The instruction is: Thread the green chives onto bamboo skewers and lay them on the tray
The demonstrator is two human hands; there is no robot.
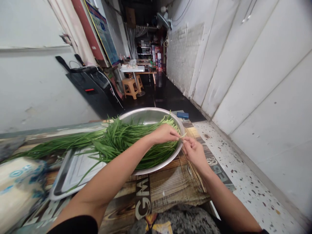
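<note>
A large steel basin (156, 169) on the table holds a heap of long green garlic chives (126, 136). My left hand (165, 134) reaches over the basin's right side, its fingers pinched on the pale end of a chive stalk (183, 135). My right hand (195, 152) is closed just outside the rim, its thumb and fingertips pinched close to the left fingertips. It appears to grip a thin bamboo skewer, mostly hidden by the fingers. Several bamboo skewers (197, 177) lie on the table beneath the right hand and wrist.
More chives (60, 143) trail left across the table past a white tray (78, 169). A pale, blue-printed bag (21, 191) sits at the near left. Behind the basin lies a blue box (182, 115). Farther off stand a black machine (95, 87), stools (130, 87) and a small table (131, 69).
</note>
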